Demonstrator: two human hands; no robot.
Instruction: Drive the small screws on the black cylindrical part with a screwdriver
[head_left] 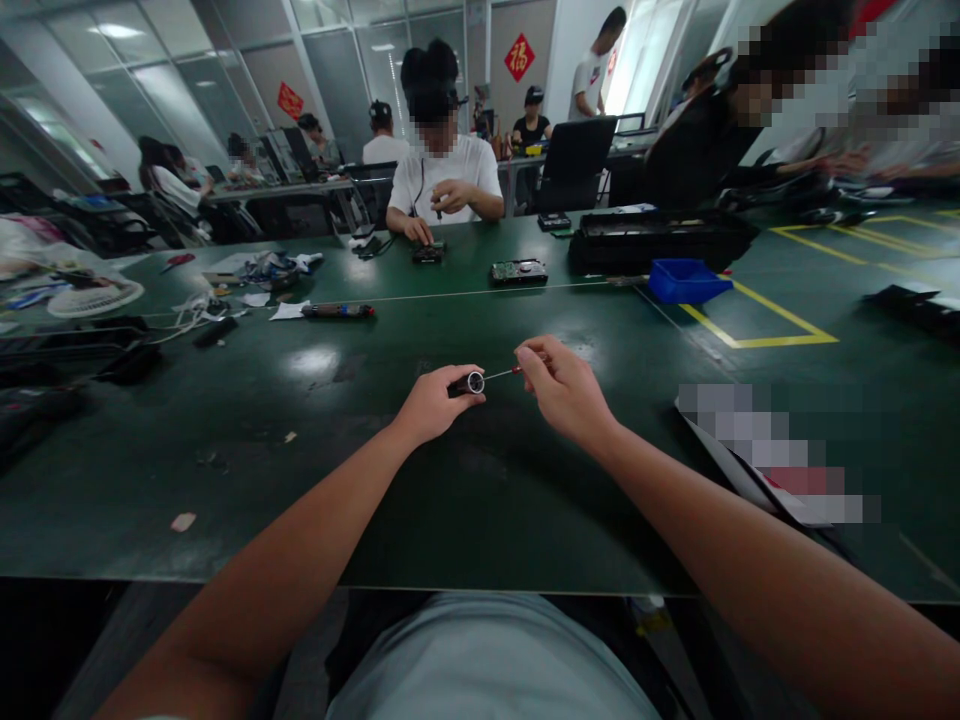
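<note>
My left hand [431, 404] is closed around a short black cylinder [475, 383], whose round, silver-rimmed end faces me. In my right hand [564, 388], fingers pinched together, is a thin screwdriver [501, 374] with a metal shaft and a bit of red at the handle. Its shaft points left and its tip reaches the cylinder's right edge; whether it touches or enters cannot be made out. Both hands are above the green table [300, 480]. The fingers hide most of the cylinder's body and the screwdriver's handle.
Beyond my hands lies a hard drive [519, 271]. A blue bin [686, 281] and a long black case [660, 240] stand at back right. A dark pen-shaped tool [337, 311] and cables lie left. A co-worker [442, 185] handles a device opposite. Papers [750, 460] lie right.
</note>
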